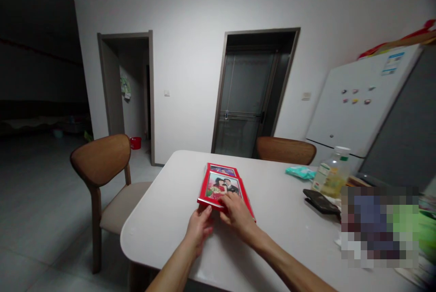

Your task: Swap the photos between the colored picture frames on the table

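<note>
Red-bordered photo albums (211,195) lie in a small stack on the white table (163,219), with a picture of a couple on the top cover. My right hand (238,212) grips the near edge of the top album, fingers over its lower right part and thumb below. Just left of it, my left hand (199,226) is at the near left corner, its fingers apart and the thumb by the edge. The palm side of my left hand faces right.
A clear bottle (332,174), a black phone-like item (320,201) and a teal packet (300,172) are on the table's right side. Wooden chairs stand at left (102,160) and behind the table (286,149).
</note>
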`<state>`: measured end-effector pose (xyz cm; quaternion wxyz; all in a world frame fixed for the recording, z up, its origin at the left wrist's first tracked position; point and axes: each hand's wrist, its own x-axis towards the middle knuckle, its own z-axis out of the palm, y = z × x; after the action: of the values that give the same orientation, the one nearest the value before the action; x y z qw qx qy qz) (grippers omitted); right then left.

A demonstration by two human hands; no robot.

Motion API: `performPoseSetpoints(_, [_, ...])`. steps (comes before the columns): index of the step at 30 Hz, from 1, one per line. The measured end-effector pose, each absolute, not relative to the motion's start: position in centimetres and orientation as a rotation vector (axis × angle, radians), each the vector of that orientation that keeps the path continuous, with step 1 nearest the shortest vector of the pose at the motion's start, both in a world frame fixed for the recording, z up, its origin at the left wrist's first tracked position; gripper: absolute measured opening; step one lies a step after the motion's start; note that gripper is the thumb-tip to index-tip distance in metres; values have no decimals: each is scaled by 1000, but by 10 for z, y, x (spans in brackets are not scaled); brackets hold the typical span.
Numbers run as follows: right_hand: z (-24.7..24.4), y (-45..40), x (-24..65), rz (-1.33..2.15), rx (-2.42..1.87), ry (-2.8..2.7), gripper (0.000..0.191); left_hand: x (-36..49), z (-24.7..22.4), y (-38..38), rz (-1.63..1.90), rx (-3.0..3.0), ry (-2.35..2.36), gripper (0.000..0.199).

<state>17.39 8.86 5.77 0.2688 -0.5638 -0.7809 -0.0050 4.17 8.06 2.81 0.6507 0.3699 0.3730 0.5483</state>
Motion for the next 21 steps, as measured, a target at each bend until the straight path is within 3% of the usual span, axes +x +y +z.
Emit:
performPoseSetpoints(3, [57,54,169,151,-1364,-2026,27,51,38,64,1399,908,787,42])
performPoseSetpoints(7, [72,23,166,681,-1162,-1562,46,51,56,28,1511,1118,826,39])
performPoseSetpoints(12, [86,-2,167,1195,-872,-939,54,39,55,-9,1429,2215,776,49])
performPoseSetpoints(16, [65,-9,176,1384,-832,-818,59,37,28,-18,1264,2803,675,48])
performPoseSetpoints(21, [36,-3,185,1424,-964,-885,54,49,-4,-21,1202,2989,781,32])
